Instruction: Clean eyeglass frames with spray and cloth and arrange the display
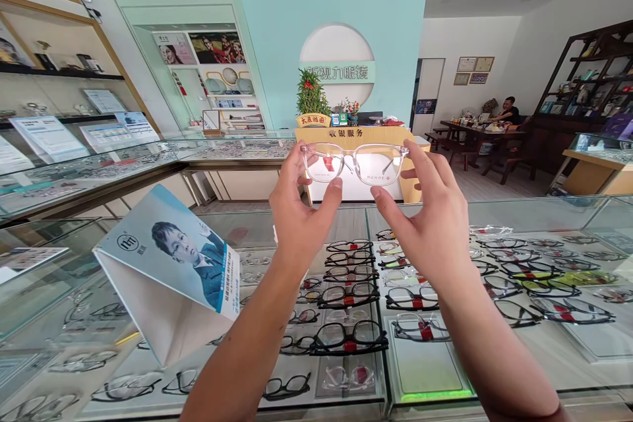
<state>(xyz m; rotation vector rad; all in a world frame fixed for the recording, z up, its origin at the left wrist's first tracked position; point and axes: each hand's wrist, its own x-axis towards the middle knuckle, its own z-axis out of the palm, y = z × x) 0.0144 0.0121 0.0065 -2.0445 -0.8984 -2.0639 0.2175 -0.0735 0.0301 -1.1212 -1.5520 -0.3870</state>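
Note:
A pair of clear-framed eyeglasses (pixel 349 152) is held up level above the glass display case, its lenses upright and small print on one lens. My left hand (pixel 307 201) grips the left end of the frame, thumb under the left lens and fingers at the hinge. At the other end my right hand (pixel 426 208) pinches the frame corner, its thumb below the right lens. The temples extend behind the lenses. Under my hands, rows of dark-framed glasses (pixel 350 293) with red tags lie inside the case.
A folded display card (pixel 190 257) with a portrait stands on the case at the left. More glasses (pixel 529 270) fill the case at the right. Farther back are a wooden counter (pixel 413 138) with a plant (pixel 311 95) and a person (pixel 508 111) seated at a table.

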